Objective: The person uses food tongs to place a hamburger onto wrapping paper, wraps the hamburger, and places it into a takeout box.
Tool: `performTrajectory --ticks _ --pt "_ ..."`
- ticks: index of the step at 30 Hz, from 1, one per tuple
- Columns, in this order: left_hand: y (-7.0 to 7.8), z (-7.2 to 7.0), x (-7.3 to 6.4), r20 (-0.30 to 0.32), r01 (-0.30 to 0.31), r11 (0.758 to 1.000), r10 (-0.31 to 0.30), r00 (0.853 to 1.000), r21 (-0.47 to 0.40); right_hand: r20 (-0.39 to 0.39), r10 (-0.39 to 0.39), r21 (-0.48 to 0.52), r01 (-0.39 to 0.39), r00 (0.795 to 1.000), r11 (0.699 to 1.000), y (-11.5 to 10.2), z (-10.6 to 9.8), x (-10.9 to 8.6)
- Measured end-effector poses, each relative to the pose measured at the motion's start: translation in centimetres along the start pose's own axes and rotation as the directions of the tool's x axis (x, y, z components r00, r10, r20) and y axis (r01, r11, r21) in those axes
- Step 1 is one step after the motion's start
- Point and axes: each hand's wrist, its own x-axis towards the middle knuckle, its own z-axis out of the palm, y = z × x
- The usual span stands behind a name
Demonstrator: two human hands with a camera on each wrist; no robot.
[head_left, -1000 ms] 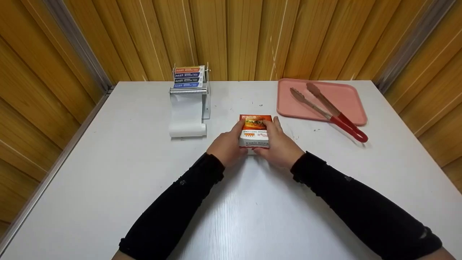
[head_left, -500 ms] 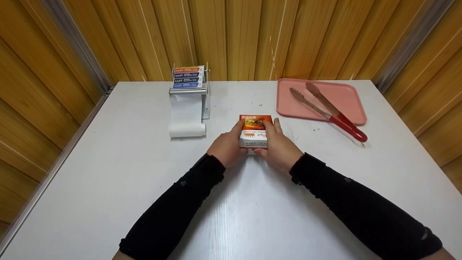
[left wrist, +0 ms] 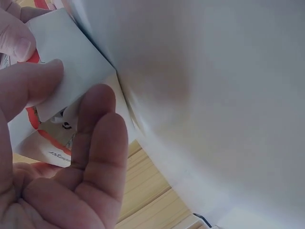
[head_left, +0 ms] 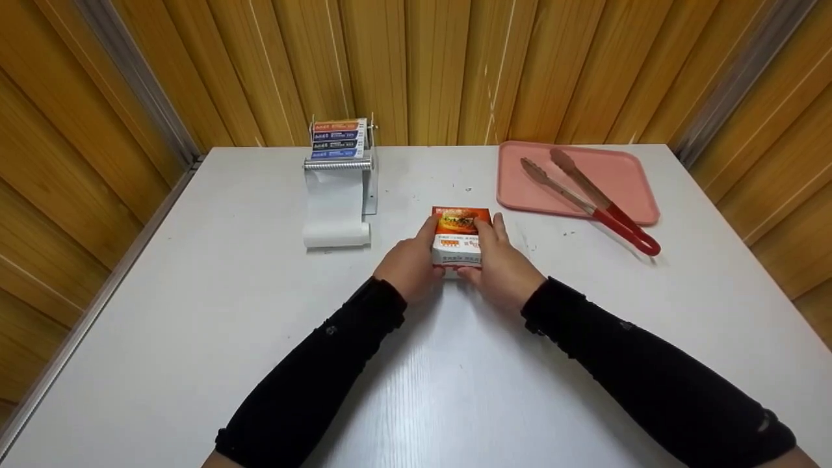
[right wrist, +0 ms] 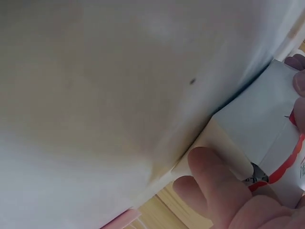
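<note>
A small cardboard burger box (head_left: 458, 242), white with an orange-red top and a burger picture, sits on the white table between both hands. My left hand (head_left: 408, 265) grips its left side, thumb on the near face. My right hand (head_left: 510, 266) holds the right side, its thumb also at the near face and its index finger at the top edge. In the left wrist view, fingers (left wrist: 102, 143) lie along the side of the box (left wrist: 81, 62), with a thumb on its pale face. The right wrist view has fingers (right wrist: 209, 171) against the box's other side (right wrist: 257, 109). Its far side is hidden.
A metal dispenser (head_left: 338, 162) with colourful printed label strips stands at the back left, a white roll (head_left: 337, 234) hanging out in front. Red-handled tongs (head_left: 598, 201) lie across a pink tray (head_left: 630, 175) at the back right. Wood-patterned walls edge the table.
</note>
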Motion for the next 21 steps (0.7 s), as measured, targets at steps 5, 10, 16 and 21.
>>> performTrajectory --ticks 5,10,16,21 --pt "-0.01 0.03 0.02 0.003 -0.001 1.0 0.001 1.0 -0.004 0.0 0.011 0.009 -0.011 1.0 1.0 0.03 0.07 0.09" --pt "-0.11 0.05 0.14 0.007 0.002 1.0 -0.002 1.0 -0.015 0.001 0.037 0.006 -0.037 0.999 0.999 -0.09 0.18 0.17" --pt "-0.13 0.0 0.18 0.019 -0.006 1.0 0.007 1.0 -0.01 0.0 0.052 0.015 -0.052 0.999 0.999 -0.39 -0.06 0.12" --pt "-0.09 -0.09 0.09 0.022 -0.046 0.999 0.045 0.999 0.024 -0.012 0.05 0.014 -0.05 0.999 0.999 -0.45 -0.11 0.12"
